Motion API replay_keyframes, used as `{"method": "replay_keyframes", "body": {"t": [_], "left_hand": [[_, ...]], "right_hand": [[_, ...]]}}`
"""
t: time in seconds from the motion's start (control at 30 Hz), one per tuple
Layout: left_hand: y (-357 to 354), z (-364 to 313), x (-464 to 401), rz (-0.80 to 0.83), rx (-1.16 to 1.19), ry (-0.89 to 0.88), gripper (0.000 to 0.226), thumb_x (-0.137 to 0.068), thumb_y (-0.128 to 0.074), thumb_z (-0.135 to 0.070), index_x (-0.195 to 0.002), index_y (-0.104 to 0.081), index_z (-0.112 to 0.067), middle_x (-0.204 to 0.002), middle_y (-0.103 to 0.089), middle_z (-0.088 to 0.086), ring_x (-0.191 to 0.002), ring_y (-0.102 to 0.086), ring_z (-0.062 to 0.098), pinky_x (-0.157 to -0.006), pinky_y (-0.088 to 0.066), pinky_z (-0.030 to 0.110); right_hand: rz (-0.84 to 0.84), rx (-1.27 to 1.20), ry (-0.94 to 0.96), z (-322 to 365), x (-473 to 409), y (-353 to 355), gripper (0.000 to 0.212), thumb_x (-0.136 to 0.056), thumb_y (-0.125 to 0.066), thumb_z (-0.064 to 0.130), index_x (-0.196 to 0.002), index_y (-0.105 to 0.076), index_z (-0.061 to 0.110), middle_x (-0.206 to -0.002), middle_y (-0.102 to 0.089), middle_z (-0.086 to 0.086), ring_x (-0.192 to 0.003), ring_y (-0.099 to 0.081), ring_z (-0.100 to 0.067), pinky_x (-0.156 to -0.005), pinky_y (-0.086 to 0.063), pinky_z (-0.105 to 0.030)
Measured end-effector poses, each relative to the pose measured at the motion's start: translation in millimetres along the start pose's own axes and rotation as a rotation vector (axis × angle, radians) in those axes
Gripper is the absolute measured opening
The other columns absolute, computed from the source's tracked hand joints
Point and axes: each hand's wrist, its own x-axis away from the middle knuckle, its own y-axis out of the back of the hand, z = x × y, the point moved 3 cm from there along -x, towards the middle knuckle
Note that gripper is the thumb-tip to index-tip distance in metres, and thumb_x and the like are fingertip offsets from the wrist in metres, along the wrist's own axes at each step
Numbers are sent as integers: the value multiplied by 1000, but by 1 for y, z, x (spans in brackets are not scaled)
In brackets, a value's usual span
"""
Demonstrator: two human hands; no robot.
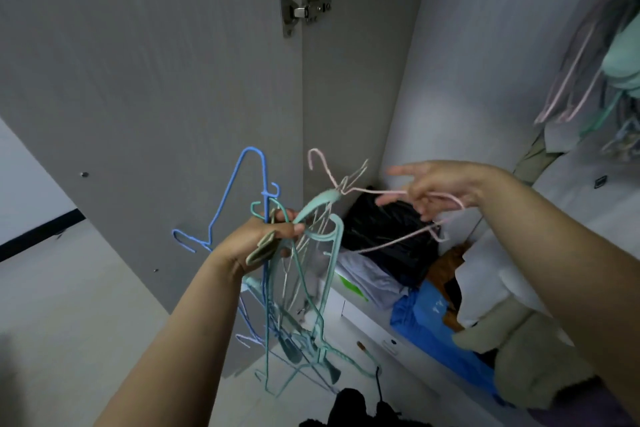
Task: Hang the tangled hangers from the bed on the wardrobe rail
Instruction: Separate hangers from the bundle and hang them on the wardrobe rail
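Note:
My left hand (263,239) grips a tangled bunch of hangers (294,315) in front of the open wardrobe; teal, beige and grey ones dangle below it. A blue wire hanger (239,198) sticks up and left out of the bunch. My right hand (436,189) pinches a pink wire hanger (398,218) by its shoulder, its hook pointing up near the bunch and still touching the teal hangers. The wardrobe rail itself is not visible; pink hangers (571,80) with clothes hang at the upper right.
The grey wardrobe door (138,80) stands open on the left with its hinge (304,10). On the wardrobe floor lie a black bag (388,225), a blue bag (433,322), folded cloth and a beige garment (530,350). A dark item (349,409) sits at the bottom edge.

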Motion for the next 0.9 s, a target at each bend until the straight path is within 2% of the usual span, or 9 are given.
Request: {"method": "replay_keyframes", "body": {"t": [0.03, 0.1, 0.2, 0.3, 0.4, 0.5, 0.63, 0.77, 0.9], "left_hand": [[2, -1, 0, -2, 31, -2, 11, -67, -65, -10, -77, -66, -14, -76, -61, 6, -62, -58, 11, -48, -43, 22], [3, 1, -3, 6, 51, 5, 8, -68, -65, -11, -75, -69, -15, -68, -62, 2, -61, -58, 12, -48, -42, 22], [-1, 4, -9, 29, 65, 32, 26, -66, -72, -17, -89, -64, -9, -65, -60, -1, -62, -57, 10, -49, -42, 21], [-8, 3, -15, 31, 137, 26, 21, -65, -74, -21, -84, -71, -14, -65, -61, -1, -61, -57, 10, -47, -42, 21], [-10, -3, -20, 42, 233, -11, 5, -65, -78, -20, -67, -74, -20, -60, -61, -3, -54, -57, 8, -43, -40, 19], [-7, -8, -22, 57, 256, -23, 34, -44, -92, -34, -70, -75, -19, -59, -56, -3, -53, -55, 8, -43, -41, 19], [3, -7, -25, 48, 271, -26, 53, -33, -96, -41, -75, -75, -17, -61, -53, -1, -55, -54, 9, -42, -41, 19], [5, -4, -26, 45, 270, -6, 50, -30, -97, -39, -70, -74, -19, -62, -53, -4, -54, -53, 8, -40, -40, 19], [-5, -5, -28, 30, 234, 20, 37, -48, -92, -28, -75, -69, -17, -67, -51, -2, -52, -49, 9, -41, -38, 18]], "right_hand": [[-43, 129, -32, -10, 2, 1, 61, -91, -34, -13, -146, -25, 14, -126, -63, -12, -39, -48, -9, -38, -44, -19], [-132, 429, -27, -24, 2, -7, 46, -94, -38, -6, -139, -40, 4, -115, -69, -9, -40, -38, -9, -36, -33, -17], [-342, 859, 76, -30, 4, -24, 26, -98, -45, 14, -116, -63, 12, -88, -73, 0, -62, -52, -12, -60, -45, -25], [-435, 990, 97, -38, 16, -47, 28, -98, -43, 19, -117, -63, 21, -94, -69, 0, -83, -58, -16, -79, -48, -30], [-439, 1116, 73, -49, 31, -63, 32, -98, -40, 21, -121, -60, 30, -111, -65, -1, -95, -60, -21, -76, -48, -31], [-514, 1139, 46, -58, 45, -56, 30, -98, -38, 26, -116, -61, 34, -112, -64, 3, -96, -59, -19, -69, -40, -28], [-627, 1011, -13, -76, 58, -26, 23, -98, -41, 35, -106, -62, 38, -99, -62, 9, -90, -58, -15, -75, -45, -29], [-751, 750, 19, -91, 76, 0, 15, -90, -54, 49, -83, -62, 37, -80, -59, 14, -77, -57, -10, -63, -41, -26], [-890, 605, 25, -85, 89, 18, 17, -96, -50, 31, -99, -65, 26, -84, -62, 1, -72, -55, -13, -64, -41, -28]]}}
